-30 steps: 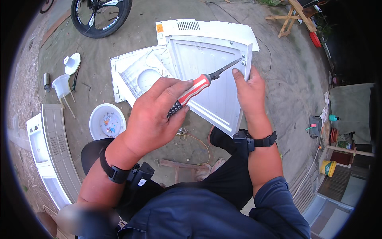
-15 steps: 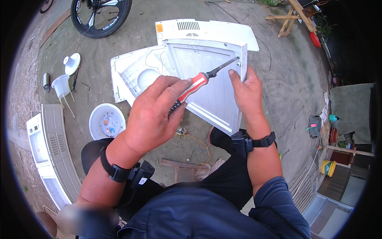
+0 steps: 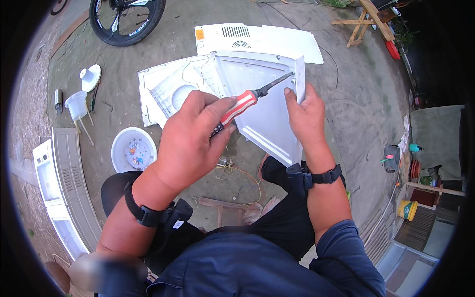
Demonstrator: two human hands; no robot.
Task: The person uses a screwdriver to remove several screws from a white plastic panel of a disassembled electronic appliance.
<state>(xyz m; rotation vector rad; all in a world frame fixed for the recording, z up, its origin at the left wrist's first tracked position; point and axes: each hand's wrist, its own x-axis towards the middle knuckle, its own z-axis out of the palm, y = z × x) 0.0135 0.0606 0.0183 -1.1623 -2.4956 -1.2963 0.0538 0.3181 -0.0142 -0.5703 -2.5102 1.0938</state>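
Note:
My left hand [image 3: 190, 136] is closed around the red, white and dark handle of a screwdriver [image 3: 241, 105]. Its dark shaft reaches up and right, with the tip at or close to the upper right corner of a white panel [image 3: 262, 104] with raised edges. I cannot tell whether the tip touches it. My right hand [image 3: 308, 111] grips that panel by its right edge, thumb on the inner face and fingers behind. Behind it lie another white panel with a round recess [image 3: 184, 94] and a long white vented panel [image 3: 277, 43].
A white basin [image 3: 133, 152] with small coloured shapes in it stands at the left. Beyond it are a translucent cup with tubes [image 3: 75, 105] and a white disc-shaped part [image 3: 90, 79]. A grey-and-white housing [image 3: 69, 183] lies far left; a bicycle wheel [image 3: 127, 22] stands at the back.
The white panel has tilted a little in my right hand, so its right rim looks narrower. The screwdriver tip has shifted slightly left and down with it. Both grips are the same.

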